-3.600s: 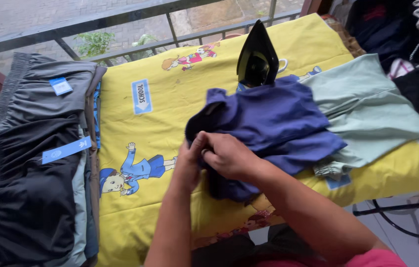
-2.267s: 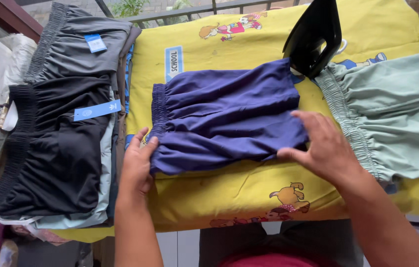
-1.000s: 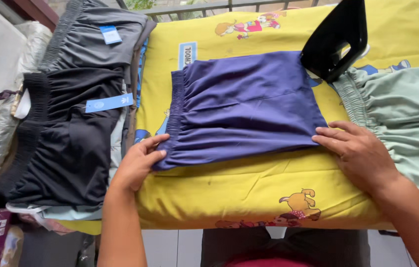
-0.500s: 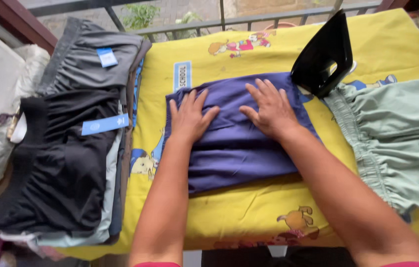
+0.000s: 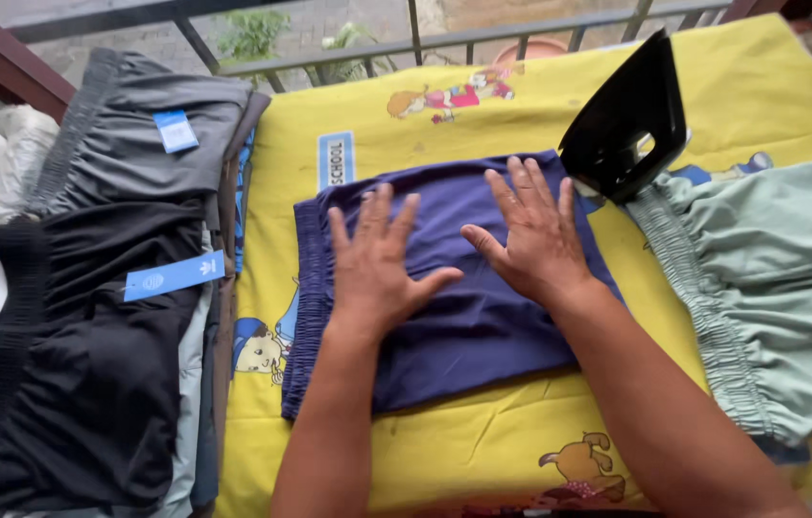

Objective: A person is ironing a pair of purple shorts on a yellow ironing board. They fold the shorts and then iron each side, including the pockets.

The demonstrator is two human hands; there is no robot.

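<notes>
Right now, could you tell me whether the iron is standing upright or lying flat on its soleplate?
Upright. The black iron stands on its heel beside the navy shorts, its flat underside raised off the yellow sheet.

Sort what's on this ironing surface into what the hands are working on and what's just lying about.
In hand: navy shorts, pressed flat by left hand and right hand.

Lying about: black iron, green shorts, stacked dark garments, yellow cartoon sheet.

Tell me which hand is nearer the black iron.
Right. The right hand lies flat on the navy shorts just beside the black iron; the left hand presses the shorts farther away.
</notes>
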